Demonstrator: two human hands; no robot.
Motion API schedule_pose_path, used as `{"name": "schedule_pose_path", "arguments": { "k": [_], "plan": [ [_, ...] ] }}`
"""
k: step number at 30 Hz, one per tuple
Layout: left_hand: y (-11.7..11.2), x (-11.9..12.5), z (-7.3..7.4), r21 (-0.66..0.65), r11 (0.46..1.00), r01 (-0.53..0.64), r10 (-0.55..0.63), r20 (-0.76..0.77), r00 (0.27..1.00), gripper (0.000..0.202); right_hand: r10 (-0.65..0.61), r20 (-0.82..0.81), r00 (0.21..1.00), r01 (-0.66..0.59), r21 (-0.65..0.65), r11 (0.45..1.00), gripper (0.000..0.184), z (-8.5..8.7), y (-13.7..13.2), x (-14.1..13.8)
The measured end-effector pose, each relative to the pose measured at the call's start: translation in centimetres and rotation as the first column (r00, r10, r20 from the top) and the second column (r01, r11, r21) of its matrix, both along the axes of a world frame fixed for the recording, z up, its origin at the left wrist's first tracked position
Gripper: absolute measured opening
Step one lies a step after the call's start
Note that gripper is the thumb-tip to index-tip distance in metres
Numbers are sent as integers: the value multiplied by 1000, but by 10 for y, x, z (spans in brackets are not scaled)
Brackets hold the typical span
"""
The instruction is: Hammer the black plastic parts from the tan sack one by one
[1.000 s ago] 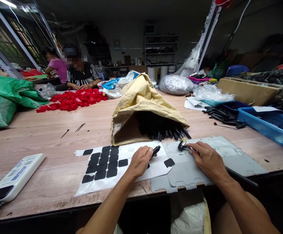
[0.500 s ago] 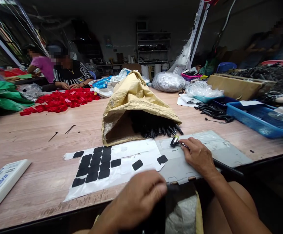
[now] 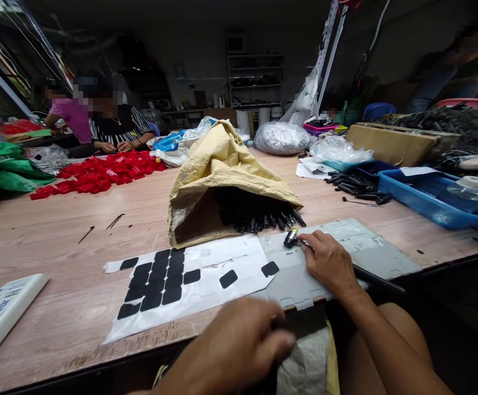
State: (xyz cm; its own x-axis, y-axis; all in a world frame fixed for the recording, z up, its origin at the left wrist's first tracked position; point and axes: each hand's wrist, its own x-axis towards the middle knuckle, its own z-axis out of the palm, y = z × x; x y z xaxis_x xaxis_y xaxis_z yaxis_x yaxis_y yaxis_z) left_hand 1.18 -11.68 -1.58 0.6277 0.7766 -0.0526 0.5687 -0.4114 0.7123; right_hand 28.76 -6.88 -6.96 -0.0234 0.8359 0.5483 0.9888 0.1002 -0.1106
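Observation:
My right hand (image 3: 328, 262) rests on a grey plastic sheet (image 3: 370, 252) at the table's near edge, its fingers closed on the handle of a small black-headed hammer (image 3: 291, 237). My left hand (image 3: 239, 345) is off the table, below its front edge, with the fingers curled; what they hold is hidden. In front lies a white backing sheet (image 3: 206, 285) with several black rubber pads (image 3: 159, 282) stuck on it. Behind it a yellow woven sack (image 3: 222, 175) lies on its side, several black parts (image 3: 272, 219) spilling from its mouth.
A white device (image 3: 0, 312) lies at the near left. A blue tray (image 3: 440, 203) and loose black parts (image 3: 354, 186) sit at the right, a cardboard box (image 3: 399, 144) behind. Red parts (image 3: 99, 173) are heaped far left by two seated people (image 3: 99, 123). A green bag (image 3: 4, 164) lies at left.
My left hand left the backing sheet with a black part and dropped below the table's front edge. My right hand stayed on the hammer.

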Motion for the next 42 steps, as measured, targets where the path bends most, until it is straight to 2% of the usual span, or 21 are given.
{"name": "schedule_pose_path", "arguments": {
  "k": [1,3,5,7,10,14,17,19,22,24,30,34,37,42],
  "plan": [
    [19,12,14,96,993,-65,66,-14,998,20,3,-7,1000,-3,2,1000,25,0,0,0],
    [64,36,27,264,934,-240,260,-42,965,28,15,-24,1000,-15,3,1000,25,1,-1,1],
    [106,54,26,398,834,-383,450,-88,889,31,23,-39,999,-23,4,1000,24,1,-1,1],
    [137,67,19,473,762,-443,570,-164,805,32,24,-48,999,-24,4,1000,23,2,0,2],
    [157,79,11,497,746,-444,614,-254,747,30,24,-51,998,-24,4,1000,23,2,0,2],
    [153,76,13,477,768,-427,593,-279,755,25,15,-51,999,-16,-7,1000,23,3,-1,1],
    [135,58,15,476,783,-401,562,-262,785,23,14,-52,999,-14,-5,1000,23,3,-2,1],
    [118,39,12,468,811,-352,493,-220,842,20,15,-52,999,-15,-9,1000,23,2,-1,1],
    [93,10,2,416,881,-227,315,-155,936,13,6,-48,999,-7,-18,1000,23,1,-1,1],
    [82,-4,-8,382,909,-166,222,-106,969,10,1,-41,999,-2,-14,1000,23,0,-1,1],
    [80,-13,-31,293,933,-208,185,104,977,10,28,-22,999,-28,-2,1000,23,-1,1,5],
    [84,-14,-36,255,945,-204,173,140,975,11,123,-31,992,-122,46,992,27,5,-3,5],
    [84,-15,-35,260,945,-201,170,135,976,11,224,-124,967,-209,125,970,29,13,-11,-8],
    [83,-15,-32,251,948,-194,168,122,978,13,428,-335,840,-392,173,904,29,29,-27,-48]
  ]
}}
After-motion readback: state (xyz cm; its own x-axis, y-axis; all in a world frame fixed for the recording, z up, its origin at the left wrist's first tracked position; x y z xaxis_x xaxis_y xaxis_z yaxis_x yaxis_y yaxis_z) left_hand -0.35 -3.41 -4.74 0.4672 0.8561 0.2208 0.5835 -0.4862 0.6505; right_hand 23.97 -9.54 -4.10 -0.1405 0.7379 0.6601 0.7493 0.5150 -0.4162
